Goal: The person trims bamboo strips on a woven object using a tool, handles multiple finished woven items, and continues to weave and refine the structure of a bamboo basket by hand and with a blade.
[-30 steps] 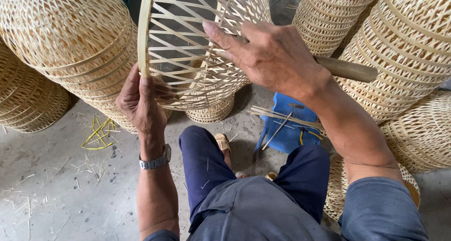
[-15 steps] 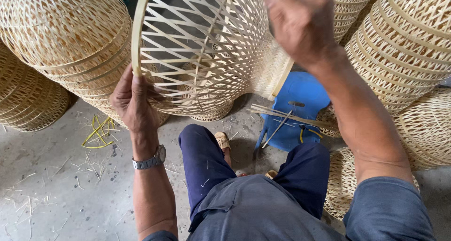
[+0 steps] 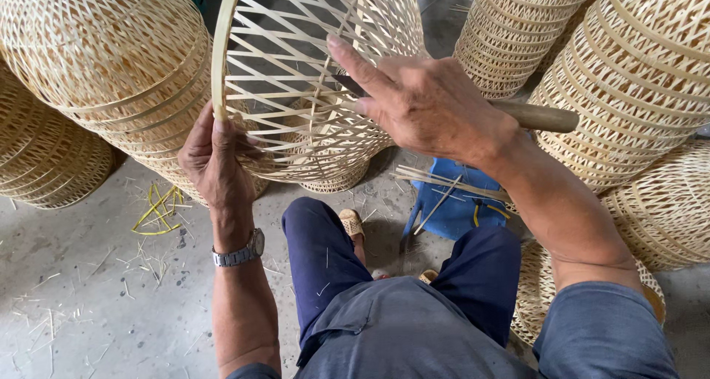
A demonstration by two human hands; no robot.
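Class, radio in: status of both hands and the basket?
Left hand grips open-weave bamboo basket rim. Right hand holds wooden-handled knife against its weave.

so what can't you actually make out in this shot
- Knife blade, head view: only a dark tip shows; the right hand covers the rest.
- Open-weave basket, head view: its top is cut off by the upper edge.
- Left hand fingers, head view: they curl behind the basket rim, so the grip is unseen.
- Blue stool, head view: partly hidden by the right forearm and bamboo strips.
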